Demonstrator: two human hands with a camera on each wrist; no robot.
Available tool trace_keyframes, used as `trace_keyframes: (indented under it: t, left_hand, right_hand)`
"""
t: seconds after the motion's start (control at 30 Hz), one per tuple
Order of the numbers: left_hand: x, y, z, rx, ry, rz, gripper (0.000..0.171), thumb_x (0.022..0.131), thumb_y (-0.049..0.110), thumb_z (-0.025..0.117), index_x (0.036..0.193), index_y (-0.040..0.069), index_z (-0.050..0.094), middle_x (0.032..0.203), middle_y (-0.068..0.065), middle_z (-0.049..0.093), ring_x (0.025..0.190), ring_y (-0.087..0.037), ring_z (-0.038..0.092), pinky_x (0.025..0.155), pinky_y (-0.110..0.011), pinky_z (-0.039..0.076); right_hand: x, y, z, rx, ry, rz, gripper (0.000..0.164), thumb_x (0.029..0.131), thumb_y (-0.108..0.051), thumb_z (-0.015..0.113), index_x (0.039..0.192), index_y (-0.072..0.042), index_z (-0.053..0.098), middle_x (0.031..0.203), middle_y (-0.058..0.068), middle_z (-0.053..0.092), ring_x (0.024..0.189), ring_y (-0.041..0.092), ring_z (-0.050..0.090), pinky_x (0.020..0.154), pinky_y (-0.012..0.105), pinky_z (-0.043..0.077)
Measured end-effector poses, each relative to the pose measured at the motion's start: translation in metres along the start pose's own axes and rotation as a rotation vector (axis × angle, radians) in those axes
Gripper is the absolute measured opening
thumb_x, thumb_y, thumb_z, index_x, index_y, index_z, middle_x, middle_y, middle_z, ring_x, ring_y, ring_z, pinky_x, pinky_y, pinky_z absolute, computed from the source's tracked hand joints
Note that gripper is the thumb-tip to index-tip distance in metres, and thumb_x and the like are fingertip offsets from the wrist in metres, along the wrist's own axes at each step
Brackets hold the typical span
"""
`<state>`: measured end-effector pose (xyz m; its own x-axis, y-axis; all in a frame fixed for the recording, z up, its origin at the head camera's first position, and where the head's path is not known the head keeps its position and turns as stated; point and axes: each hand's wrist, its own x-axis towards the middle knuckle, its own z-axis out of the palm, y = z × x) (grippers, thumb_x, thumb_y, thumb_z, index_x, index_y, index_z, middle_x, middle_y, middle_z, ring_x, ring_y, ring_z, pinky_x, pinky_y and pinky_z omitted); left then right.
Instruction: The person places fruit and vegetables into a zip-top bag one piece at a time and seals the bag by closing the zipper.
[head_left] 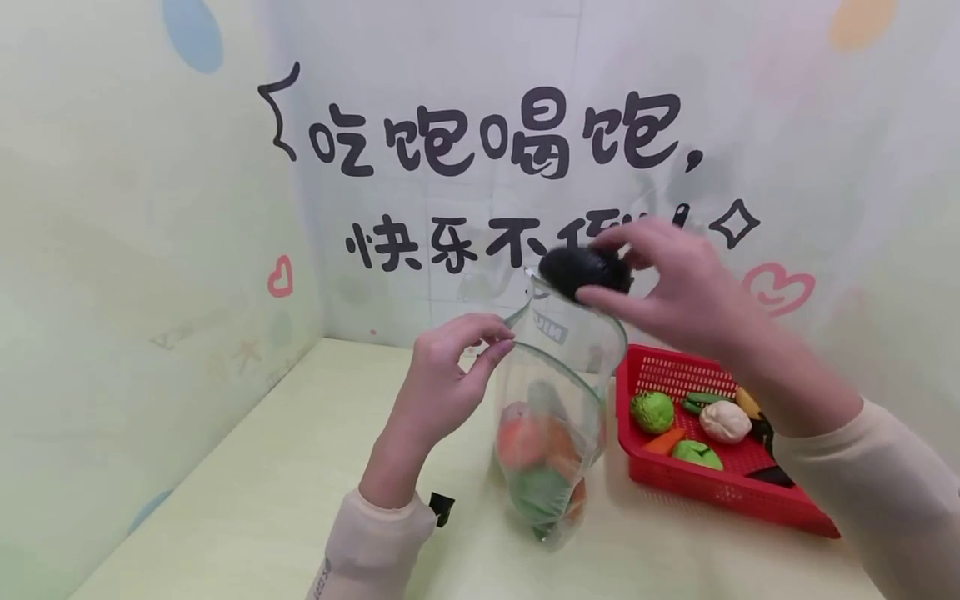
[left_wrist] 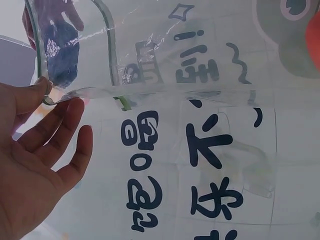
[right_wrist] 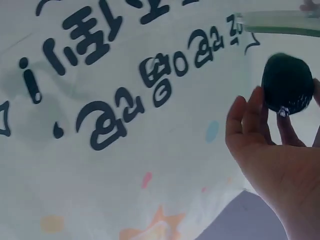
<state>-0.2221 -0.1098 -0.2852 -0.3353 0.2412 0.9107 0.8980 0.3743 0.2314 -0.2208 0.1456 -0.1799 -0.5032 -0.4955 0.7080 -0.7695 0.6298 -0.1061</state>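
My left hand (head_left: 442, 375) pinches the rim of a clear zip bag (head_left: 551, 367) with green edging, between thumb and fingers. The bag hangs upright with its mouth spread. Several toy fruits and vegetables lie low in it, among them a red round one (head_left: 521, 442) and a green one (head_left: 538, 492), blurred by the plastic. My right hand (head_left: 678, 287) grips a smooth, black oval toy vegetable (head_left: 577, 271) just above the bag's mouth. In the right wrist view, fingers surround this dark piece (right_wrist: 287, 82); its exact kind is unclear.
Right of the bag stands a red plastic basket (head_left: 720, 492), partly behind my right forearm. It holds several toy vegetables, including a carrot (head_left: 665, 442), a white piece (head_left: 725, 422) and a green pepper-like one (head_left: 697, 454). A printed wall (head_left: 450, 75) rises behind the pale table (head_left: 262, 467).
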Motion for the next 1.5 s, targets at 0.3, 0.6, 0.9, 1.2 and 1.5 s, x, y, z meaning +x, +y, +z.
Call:
trace_keyframes:
  t: [0.3, 0.6, 0.9, 1.2, 1.5]
  left_hand:
    - [-0.002, -0.002, 0.001, 0.001, 0.004, -0.001, 0.006, 0.088, 0.007, 0.069, 0.093, 0.009, 0.070, 0.090, 0.002, 0.067, 0.084, -0.006, 0.059, 0.071, -0.025, 0.051]
    - [0.004, 0.000, 0.000, -0.001, 0.007, 0.025, 0.005, 0.088, 0.006, 0.069, 0.093, 0.006, 0.069, 0.089, -0.001, 0.068, 0.083, -0.006, 0.058, 0.074, -0.022, 0.050]
    - [0.004, -0.001, -0.003, 0.008, 0.033, 0.012, 0.006, 0.087, 0.005, 0.069, 0.093, 0.006, 0.070, 0.089, 0.000, 0.068, 0.083, -0.007, 0.059, 0.075, -0.023, 0.050]
    - [-0.005, -0.002, -0.006, 0.006, 0.027, -0.022, 0.006, 0.088, 0.006, 0.069, 0.093, 0.007, 0.070, 0.089, 0.001, 0.068, 0.082, -0.007, 0.058, 0.074, -0.025, 0.052]
    - [-0.001, 0.000, -0.005, 0.013, 0.022, -0.012, 0.006, 0.087, 0.006, 0.069, 0.093, 0.008, 0.070, 0.090, 0.002, 0.068, 0.083, -0.007, 0.058, 0.074, -0.024, 0.050]
  right_hand:
    - [-0.003, -0.015, 0.027, -0.085, -0.408, 0.147, 0.036, 0.076, -0.036, 0.081, 0.105, -0.022, 0.065, 0.092, -0.004, 0.061, 0.077, 0.014, 0.056, 0.059, 0.024, 0.052]
    - [-0.004, -0.002, 0.031, -0.100, -0.438, 0.304, 0.042, 0.080, -0.042, 0.075, 0.103, -0.008, 0.067, 0.090, 0.005, 0.066, 0.079, 0.020, 0.058, 0.069, 0.034, 0.054]
    - [-0.002, 0.001, 0.023, -0.089, -0.299, 0.284, 0.025, 0.087, -0.039, 0.068, 0.092, -0.014, 0.068, 0.083, 0.001, 0.063, 0.078, 0.019, 0.055, 0.070, 0.035, 0.050]
    - [-0.020, 0.023, 0.020, -0.065, -0.204, 0.293, 0.017, 0.095, -0.027, 0.059, 0.098, -0.011, 0.056, 0.095, 0.006, 0.054, 0.087, 0.023, 0.054, 0.074, 0.041, 0.052]
    - [-0.067, 0.106, 0.010, -0.218, -0.772, 0.371, 0.017, 0.083, -0.022, 0.072, 0.093, -0.009, 0.067, 0.079, 0.000, 0.061, 0.069, 0.016, 0.053, 0.060, 0.032, 0.050]
